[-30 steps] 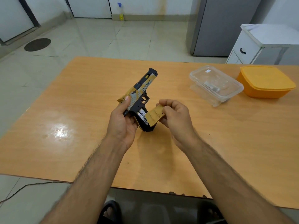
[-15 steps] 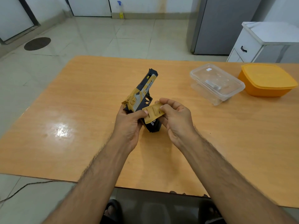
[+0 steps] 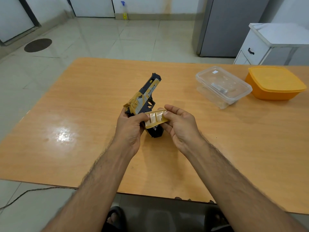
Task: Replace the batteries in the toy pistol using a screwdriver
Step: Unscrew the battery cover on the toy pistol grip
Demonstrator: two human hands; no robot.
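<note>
Holding a yellow-and-black plastic toy pistol (image 3: 147, 96) at centre frame, above the orange wood-grain worktop (image 3: 83, 101), muzzle angled toward the upper middle and the black grip pointing down toward the viewer. Gripping it that way with the left hand (image 3: 132, 128) probably to keep the grip side exposed and steady. Left fingers (image 3: 143, 116) wrapping closed around the rear of the frame and the top of the grip, thumb tip reaching the near edge of the cover.

Presenting a flat tan plastic grip cover (image 3: 156, 118), ribbed inner face up, just over the grip, judged to be the battery compartment panel, either coming off or going back on; cannot tell which. Right hand (image 3: 180, 126) pinching the cover's right edge between thumb and curled fingers (image 3: 173, 109), the rest loosely bent, palm turned up.

Sitting well apart at the upper right: a clear lidded plastic box (image 3: 222, 87) with something small and grey inside, and beside it an orange lidded plastic tub (image 3: 274, 82). Showing no screwdriver and no loose batteries anywhere in view.
</note>
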